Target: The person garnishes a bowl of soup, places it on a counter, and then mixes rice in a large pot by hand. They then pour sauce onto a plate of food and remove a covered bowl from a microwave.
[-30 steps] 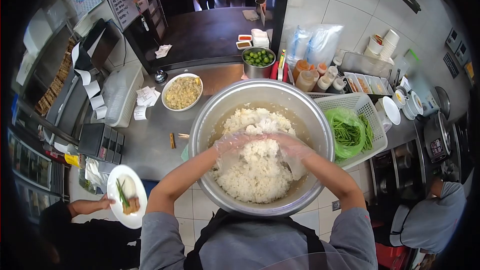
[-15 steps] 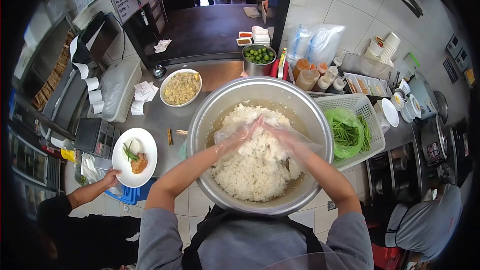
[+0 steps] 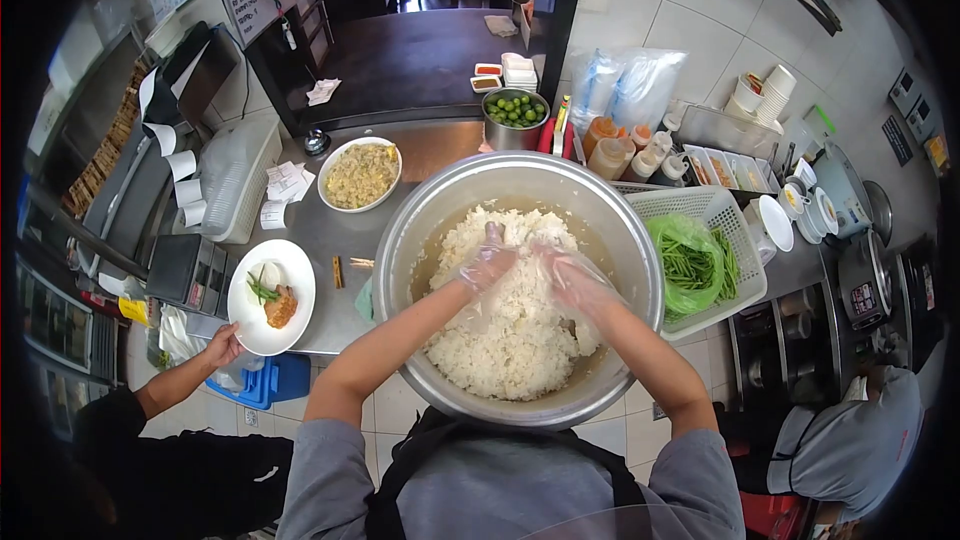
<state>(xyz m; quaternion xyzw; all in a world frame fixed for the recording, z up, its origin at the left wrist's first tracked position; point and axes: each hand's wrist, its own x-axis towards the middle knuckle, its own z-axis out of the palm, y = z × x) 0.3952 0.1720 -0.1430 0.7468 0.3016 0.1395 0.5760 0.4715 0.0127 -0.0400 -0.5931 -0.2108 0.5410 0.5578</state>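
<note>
A wide metal basin [image 3: 408, 352] holds a large heap of white cooked rice [image 3: 510, 355]. Both of my hands wear thin clear plastic gloves and work in the upper middle of the heap. My left hand [image 3: 487, 264] has its fingers curled into the rice, with one digit sticking up. Just to its right, my right hand [image 3: 572, 278] is bent over a clump of rice, its fingertips partly covered by grains. A small gap of rice separates the two hands.
At left, another person's hand [image 3: 222, 345] holds a white plate [image 3: 298, 275] of food. Around the basin stand a bowl of yellowish food [image 3: 361, 177], a pot of green citrus [image 3: 515, 112], sauce bottles [image 3: 608, 155] and a basket [image 3: 745, 202] of green beans. Another person [image 3: 850, 440] is at right.
My hands, pressed together over the rice before, have moved slightly apart and lower onto the heap. The other person's plate has risen a little.
</note>
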